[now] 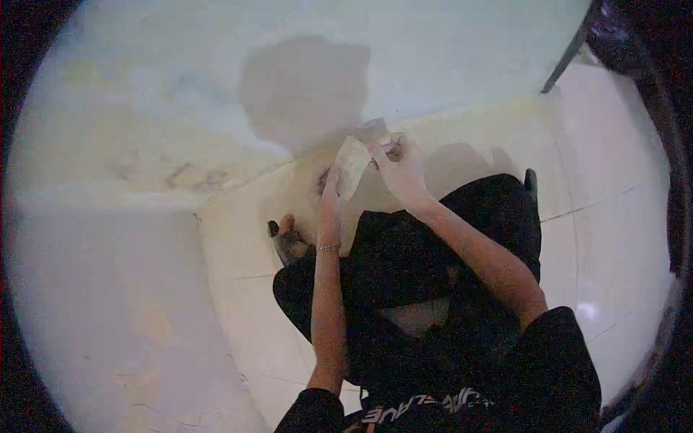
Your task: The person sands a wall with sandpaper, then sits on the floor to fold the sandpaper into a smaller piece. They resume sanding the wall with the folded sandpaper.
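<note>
A pale, thin, flat piece [352,167], like a folded sheet or small packet, is held upright between both hands in front of my knees. My left hand [329,184] grips its lower left side, fingers partly hidden behind it. The thumb of my right hand [401,169] presses at its upper right corner, and the other fingers curl round behind. Just above these fingers a small greyish shape [373,128] shows, too blurred to name.
I squat on a light tiled floor [249,317], dark-clothed knees [498,209] either side. Ahead rises a pale stained wall [173,86] bearing my head's shadow; another wall surface [123,303] runs along the left. A dark thin leg or pole [570,54] stands at upper right.
</note>
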{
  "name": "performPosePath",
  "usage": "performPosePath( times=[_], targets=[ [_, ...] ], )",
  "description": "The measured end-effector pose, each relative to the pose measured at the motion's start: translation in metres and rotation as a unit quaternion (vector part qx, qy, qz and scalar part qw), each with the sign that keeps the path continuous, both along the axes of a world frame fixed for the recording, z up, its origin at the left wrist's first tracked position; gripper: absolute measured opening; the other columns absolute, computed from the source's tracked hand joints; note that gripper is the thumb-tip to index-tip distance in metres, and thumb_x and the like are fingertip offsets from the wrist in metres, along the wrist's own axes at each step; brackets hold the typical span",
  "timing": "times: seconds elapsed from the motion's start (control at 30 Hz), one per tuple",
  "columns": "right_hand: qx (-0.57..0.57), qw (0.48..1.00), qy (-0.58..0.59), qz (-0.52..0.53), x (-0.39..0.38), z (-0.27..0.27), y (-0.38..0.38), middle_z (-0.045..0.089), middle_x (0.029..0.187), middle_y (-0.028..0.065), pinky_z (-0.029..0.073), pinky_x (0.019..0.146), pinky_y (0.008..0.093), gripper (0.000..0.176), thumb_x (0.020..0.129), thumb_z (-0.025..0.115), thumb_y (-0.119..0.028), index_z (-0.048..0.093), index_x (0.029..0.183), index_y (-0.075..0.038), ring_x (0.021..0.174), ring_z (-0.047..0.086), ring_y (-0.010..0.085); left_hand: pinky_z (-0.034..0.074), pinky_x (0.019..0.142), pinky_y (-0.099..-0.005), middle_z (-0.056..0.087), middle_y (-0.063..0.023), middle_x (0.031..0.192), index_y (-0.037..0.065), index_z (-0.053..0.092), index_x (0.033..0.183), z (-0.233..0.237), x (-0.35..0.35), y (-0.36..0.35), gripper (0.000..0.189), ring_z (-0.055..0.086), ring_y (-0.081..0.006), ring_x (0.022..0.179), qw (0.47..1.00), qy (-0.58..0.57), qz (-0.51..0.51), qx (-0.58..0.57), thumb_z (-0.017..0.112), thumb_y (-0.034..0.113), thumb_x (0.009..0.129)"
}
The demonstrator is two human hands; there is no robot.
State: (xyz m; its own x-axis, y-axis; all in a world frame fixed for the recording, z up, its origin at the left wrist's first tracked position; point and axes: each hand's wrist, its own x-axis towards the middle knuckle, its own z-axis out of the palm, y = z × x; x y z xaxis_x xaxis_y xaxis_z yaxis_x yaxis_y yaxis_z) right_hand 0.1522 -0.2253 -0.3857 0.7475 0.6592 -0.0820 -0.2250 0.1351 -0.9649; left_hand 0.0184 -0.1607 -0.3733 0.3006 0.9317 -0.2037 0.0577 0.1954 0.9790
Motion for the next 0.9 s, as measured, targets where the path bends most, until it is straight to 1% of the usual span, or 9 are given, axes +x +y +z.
performPosePath(
  times=[0.07, 0.1, 0.2, 0.3, 0.4, 0.5, 0.6, 0.77, 0.9],
  targets=[
    [-0.051, 0.999, -0.017, -0.008, 0.007, 0.002, -0.001, 0.062, 0.082, 0.0052, 0.048, 0.062, 0.0230, 0.019, 0.086, 0.067, -0.014, 0.055, 0.092, -0.001, 0.072, 0.060, 0.0101, 0.047, 0.079, -0.0268, 0.063, -0.0045, 0.097, 0.001, 0.061, 0.100, 0.003, 0.006, -0.003, 0.019, 0.058, -0.0127, 0.089, 0.998, 0.064, 0.013, 0.002, 0.062, 0.016, 0.089],
    [-0.074, 0.997, -0.027, -0.011, 0.011, 0.005, 0.000, 0.062, 0.082, 0.0052, 0.049, 0.063, 0.0227, 0.018, 0.085, 0.067, -0.014, 0.055, 0.092, -0.001, 0.072, 0.060, 0.0104, 0.047, 0.079, -0.0270, 0.063, -0.0043, 0.097, 0.002, 0.061, 0.100, 0.005, 0.009, -0.002, 0.017, 0.059, -0.0126, 0.089, 0.999, 0.040, 0.005, -0.015, 0.062, 0.015, 0.089],
    [-0.067, 0.996, 0.055, -0.007, 0.011, 0.005, -0.001, 0.062, 0.081, 0.0042, 0.048, 0.064, 0.0230, 0.019, 0.085, 0.068, -0.016, 0.057, 0.091, -0.001, 0.072, 0.059, 0.0102, 0.047, 0.078, -0.0274, 0.063, -0.0036, 0.098, 0.006, 0.059, 0.099, -0.003, 0.003, -0.004, 0.014, 0.059, -0.0122, 0.089, 0.997, -0.021, -0.014, -0.069, 0.063, 0.015, 0.088],
    [-0.027, 0.994, 0.106, -0.020, 0.010, -0.003, 0.001, 0.063, 0.080, 0.0038, 0.048, 0.064, 0.0239, 0.020, 0.084, 0.069, -0.018, 0.059, 0.089, -0.001, 0.072, 0.059, 0.0093, 0.048, 0.078, -0.0283, 0.062, -0.0033, 0.099, 0.009, 0.057, 0.100, -0.012, 0.000, 0.000, 0.015, 0.059, -0.0121, 0.089, 0.995, -0.047, -0.024, -0.082, 0.063, 0.015, 0.088],
    [-0.085, 0.994, 0.069, -0.004, 0.015, -0.017, -0.001, 0.063, 0.078, 0.0039, 0.048, 0.066, 0.0249, 0.021, 0.082, 0.070, -0.019, 0.061, 0.087, 0.000, 0.072, 0.058, 0.0095, 0.049, 0.078, -0.0304, 0.062, -0.0032, 0.101, 0.010, 0.056, 0.100, -0.016, -0.001, -0.005, 0.014, 0.059, -0.0129, 0.091, 0.996, -0.054, -0.014, -0.072, 0.063, 0.015, 0.088],
    [-0.104, 0.993, 0.045, 0.033, 0.006, -0.015, -0.001, 0.064, 0.078, 0.0051, 0.048, 0.067, 0.0256, 0.020, 0.082, 0.070, -0.018, 0.064, 0.087, 0.001, 0.073, 0.059, 0.0108, 0.051, 0.079, -0.0328, 0.061, -0.0032, 0.102, 0.010, 0.055, 0.098, -0.011, -0.006, -0.002, 0.013, 0.059, -0.0142, 0.094, 0.996, -0.044, -0.002, -0.075, 0.062, 0.015, 0.088],
    [-0.094, 0.992, -0.023, 0.085, -0.004, -0.011, -0.004, 0.066, 0.080, 0.0063, 0.048, 0.067, 0.0268, 0.020, 0.082, 0.068, -0.016, 0.065, 0.091, 0.001, 0.073, 0.060, 0.0120, 0.052, 0.078, -0.0330, 0.061, -0.0031, 0.103, 0.009, 0.055, 0.098, -0.008, -0.008, 0.001, 0.013, 0.059, -0.0151, 0.096, 0.996, -0.037, 0.019, -0.079, 0.062, 0.016, 0.089],
    [-0.120, 0.986, -0.080, 0.078, -0.008, -0.004, -0.008, 0.067, 0.080, 0.0090, 0.049, 0.067, 0.0281, 0.020, 0.080, 0.069, -0.015, 0.067, 0.091, 0.002, 0.074, 0.061, 0.0125, 0.053, 0.075, -0.0300, 0.062, -0.0026, 0.098, 0.008, 0.056, 0.093, -0.009, -0.008, 0.002, 0.010, 0.061, -0.0149, 0.093, 0.989, -0.099, 0.060, -0.087, 0.062, 0.016, 0.090],
    [-0.122, 0.982, -0.132, 0.048, -0.007, -0.002, -0.009, 0.067, 0.078, 0.0117, 0.050, 0.066, 0.0301, 0.022, 0.079, 0.069, -0.017, 0.067, 0.088, 0.002, 0.072, 0.063, 0.0152, 0.051, 0.071, -0.0276, 0.062, -0.0011, 0.089, 0.008, 0.058, 0.088, -0.002, -0.006, -0.003, 0.010, 0.060, -0.0113, 0.084, 0.995, -0.073, 0.032, -0.065, 0.064, 0.016, 0.089]
  ],
)
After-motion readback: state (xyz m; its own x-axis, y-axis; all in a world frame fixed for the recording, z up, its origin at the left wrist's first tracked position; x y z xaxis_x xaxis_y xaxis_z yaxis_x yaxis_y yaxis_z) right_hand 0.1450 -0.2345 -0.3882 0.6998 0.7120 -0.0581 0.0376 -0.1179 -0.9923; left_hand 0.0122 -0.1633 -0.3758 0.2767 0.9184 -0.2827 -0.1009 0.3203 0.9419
